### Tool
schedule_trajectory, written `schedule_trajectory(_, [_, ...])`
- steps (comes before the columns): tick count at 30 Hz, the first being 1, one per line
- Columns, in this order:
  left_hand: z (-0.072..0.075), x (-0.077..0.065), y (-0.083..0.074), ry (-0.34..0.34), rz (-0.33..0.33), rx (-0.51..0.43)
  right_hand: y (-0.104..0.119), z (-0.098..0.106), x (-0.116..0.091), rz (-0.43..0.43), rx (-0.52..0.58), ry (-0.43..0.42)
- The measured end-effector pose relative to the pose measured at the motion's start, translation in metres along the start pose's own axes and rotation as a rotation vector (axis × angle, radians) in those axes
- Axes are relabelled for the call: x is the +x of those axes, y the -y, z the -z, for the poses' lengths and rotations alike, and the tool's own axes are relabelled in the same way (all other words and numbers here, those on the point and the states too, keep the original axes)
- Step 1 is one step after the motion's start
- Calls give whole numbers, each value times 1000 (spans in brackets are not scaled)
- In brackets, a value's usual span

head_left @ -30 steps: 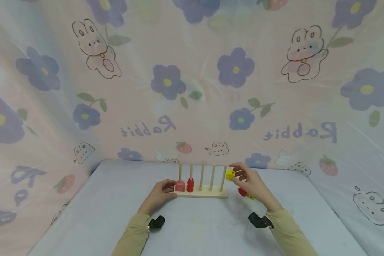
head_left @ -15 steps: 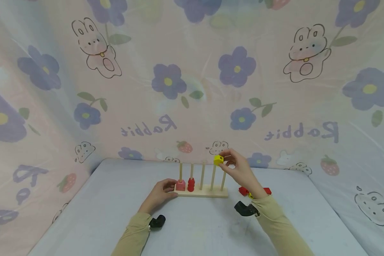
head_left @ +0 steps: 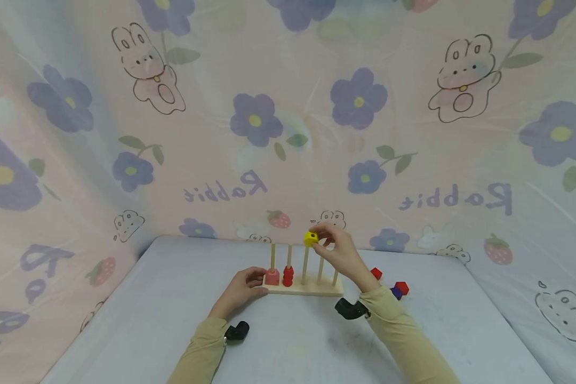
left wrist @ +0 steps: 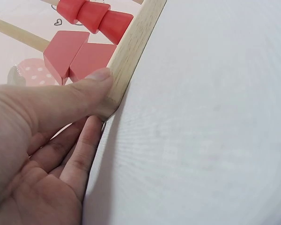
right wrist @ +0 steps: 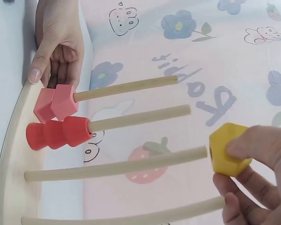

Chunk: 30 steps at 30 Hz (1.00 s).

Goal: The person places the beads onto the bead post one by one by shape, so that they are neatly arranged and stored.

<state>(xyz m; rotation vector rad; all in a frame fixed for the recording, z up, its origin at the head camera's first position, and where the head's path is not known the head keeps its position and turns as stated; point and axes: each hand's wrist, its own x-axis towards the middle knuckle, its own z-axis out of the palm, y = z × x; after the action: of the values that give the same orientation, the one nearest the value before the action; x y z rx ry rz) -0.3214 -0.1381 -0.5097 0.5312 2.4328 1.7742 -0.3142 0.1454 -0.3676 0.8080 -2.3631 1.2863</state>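
Yellow bead (right wrist: 219, 146) hung just off the middle peg's (right wrist: 117, 163) tip

The person's right hand (head_left: 340, 250) pinched the yellow bead between thumb and fingers, above the third peg of five. That peg's long axis ran upright from the wooden base (head_left: 317, 292), and the bead sat close to its end, a thin gap showing in the right wrist view. The left hand (head_left: 244, 285), farther off, gripped the base's left end, thumb on the front edge.

Pale grain marked the base; the pegs were slim, round rods. The yellow bead was faceted, its hole visible. Two angular, flat-faced pink beads (head_left: 272, 278) sat low on the first peg (head_left: 272, 257), three smooth, tapered red beads (head_left: 288, 276) on the second (head_left: 289, 256). Loose red pieces (head_left: 401, 288) lay on the table (head_left: 293, 341) to the right.
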Motion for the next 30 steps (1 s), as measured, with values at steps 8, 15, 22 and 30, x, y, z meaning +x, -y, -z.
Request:
schedule_trajectory(8, [1,-1,-2,-3,-24,-29,1,-10,3,63,-74,-9])
schedule_trajectory(15, [0,0,1,0,-11,-17,0,-15,0,20,-36,-25])
schedule_trajectory(22, [0,1,2,2,-12,-12,-2,-21,-5,-152,18,-33])
schedule_trajectory(30, [-1,-1,-2,-2,-15,-27,22,-24,-13,-231,115,-94])
